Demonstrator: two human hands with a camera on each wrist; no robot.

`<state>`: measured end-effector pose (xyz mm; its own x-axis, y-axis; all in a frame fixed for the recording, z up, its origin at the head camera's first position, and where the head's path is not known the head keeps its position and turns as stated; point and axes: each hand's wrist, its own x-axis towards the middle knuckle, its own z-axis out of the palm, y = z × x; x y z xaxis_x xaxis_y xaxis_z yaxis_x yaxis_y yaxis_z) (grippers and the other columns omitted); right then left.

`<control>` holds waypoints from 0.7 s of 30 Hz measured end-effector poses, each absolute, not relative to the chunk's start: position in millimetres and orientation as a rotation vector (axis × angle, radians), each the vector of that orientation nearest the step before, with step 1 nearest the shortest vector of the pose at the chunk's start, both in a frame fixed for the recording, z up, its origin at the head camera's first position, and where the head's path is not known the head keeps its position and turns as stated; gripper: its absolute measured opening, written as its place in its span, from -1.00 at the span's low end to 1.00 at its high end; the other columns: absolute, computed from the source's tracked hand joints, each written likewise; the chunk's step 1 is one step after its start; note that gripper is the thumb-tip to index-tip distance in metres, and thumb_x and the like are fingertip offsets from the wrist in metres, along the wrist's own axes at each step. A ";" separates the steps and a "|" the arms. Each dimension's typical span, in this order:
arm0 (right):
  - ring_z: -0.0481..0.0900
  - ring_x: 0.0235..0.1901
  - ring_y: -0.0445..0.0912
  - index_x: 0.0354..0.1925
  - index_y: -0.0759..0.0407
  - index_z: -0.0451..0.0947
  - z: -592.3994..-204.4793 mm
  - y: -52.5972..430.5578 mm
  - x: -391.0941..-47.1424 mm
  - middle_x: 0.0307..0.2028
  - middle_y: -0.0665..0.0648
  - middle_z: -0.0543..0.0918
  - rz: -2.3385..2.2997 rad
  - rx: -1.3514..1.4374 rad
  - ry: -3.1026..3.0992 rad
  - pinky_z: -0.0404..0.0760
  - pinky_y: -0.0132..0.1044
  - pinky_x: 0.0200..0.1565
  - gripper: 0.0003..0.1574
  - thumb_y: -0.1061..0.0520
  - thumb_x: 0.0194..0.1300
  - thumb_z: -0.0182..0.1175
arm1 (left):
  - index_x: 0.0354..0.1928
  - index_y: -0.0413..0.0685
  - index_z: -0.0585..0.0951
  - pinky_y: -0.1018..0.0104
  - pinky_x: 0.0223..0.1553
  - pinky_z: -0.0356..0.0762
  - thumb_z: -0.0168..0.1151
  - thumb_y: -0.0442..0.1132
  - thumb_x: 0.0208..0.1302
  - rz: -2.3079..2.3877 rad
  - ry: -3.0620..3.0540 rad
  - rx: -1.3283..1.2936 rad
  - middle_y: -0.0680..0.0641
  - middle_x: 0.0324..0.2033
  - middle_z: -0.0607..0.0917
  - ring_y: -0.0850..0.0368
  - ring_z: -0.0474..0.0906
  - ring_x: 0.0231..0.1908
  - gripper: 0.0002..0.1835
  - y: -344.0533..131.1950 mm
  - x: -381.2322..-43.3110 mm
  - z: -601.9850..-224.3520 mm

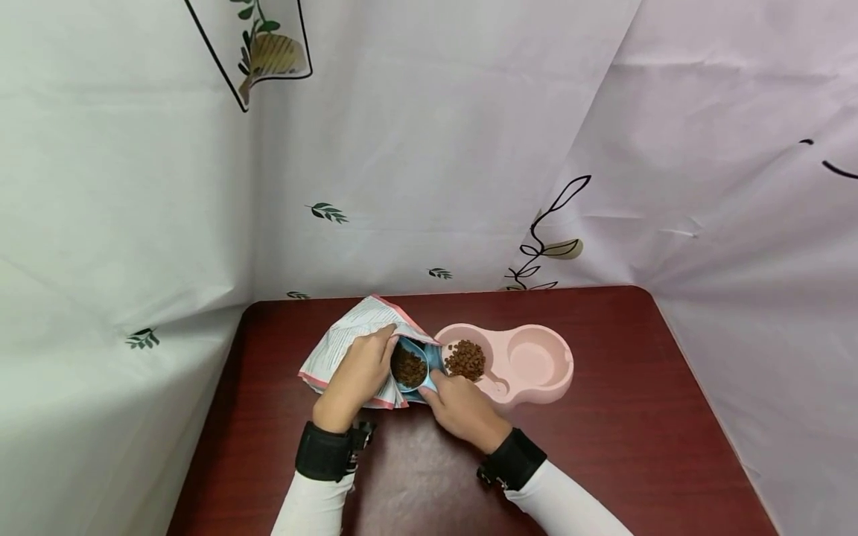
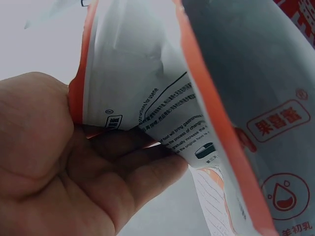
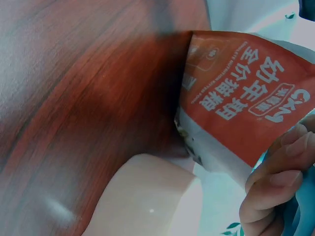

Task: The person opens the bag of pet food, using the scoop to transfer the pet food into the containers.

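A white pet food bag with red-orange edges (image 1: 348,335) lies tilted on the table, its mouth turned to the right. My left hand (image 1: 360,370) grips the edge of that mouth; its fingers curl at the bag's rim (image 2: 133,98) in the left wrist view. A light blue scoop (image 1: 411,345) full of brown kibble (image 1: 409,369) is at the opening, partly hidden by the bag. My right hand (image 1: 467,411) holds the scoop by its handle. Its curled fingers (image 3: 275,189) appear beside the printed bag front (image 3: 231,98) in the right wrist view.
Right of the bag stands a pink double bowl (image 1: 536,365). Its left compartment holds a pile of kibble (image 1: 465,359). The dark red table (image 1: 623,417) meets a white patterned cloth (image 1: 415,149) at the back and sides.
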<state>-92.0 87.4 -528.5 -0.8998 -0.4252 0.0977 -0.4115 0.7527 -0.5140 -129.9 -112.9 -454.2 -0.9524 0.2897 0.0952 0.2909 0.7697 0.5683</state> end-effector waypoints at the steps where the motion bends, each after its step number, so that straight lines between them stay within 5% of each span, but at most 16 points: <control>1: 0.54 -0.55 -0.15 -0.19 0.12 0.50 -529.1 88.9 -90.7 -0.61 -0.05 0.43 -0.836 -0.699 2.941 0.43 -0.28 -0.50 -0.75 -0.03 0.57 0.13 | 0.34 -0.35 0.53 -0.10 0.19 0.61 -0.02 -0.22 0.65 -0.947 -2.958 -0.485 -0.34 0.21 0.66 -0.22 0.61 0.24 -0.58 -113.0 -130.2 -453.8; 21: 0.69 -0.44 -0.09 -0.16 0.13 0.50 -576.9 114.8 -72.3 -0.50 -0.04 0.58 -1.002 -0.836 3.178 0.61 -0.16 -0.40 -0.79 0.05 0.42 0.30 | 0.36 -0.37 0.51 -0.12 0.21 0.59 -0.03 -0.20 0.66 -0.917 -3.016 -0.461 -0.35 0.26 0.62 -0.25 0.58 0.27 -0.55 -108.9 -129.7 -448.4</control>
<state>-72.3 114.8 -576.9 -0.8411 -0.3563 0.4070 -0.5253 0.7175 -0.4575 -129.7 -108.9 -448.4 -0.9572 0.2863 0.0418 0.2611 0.7926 0.5510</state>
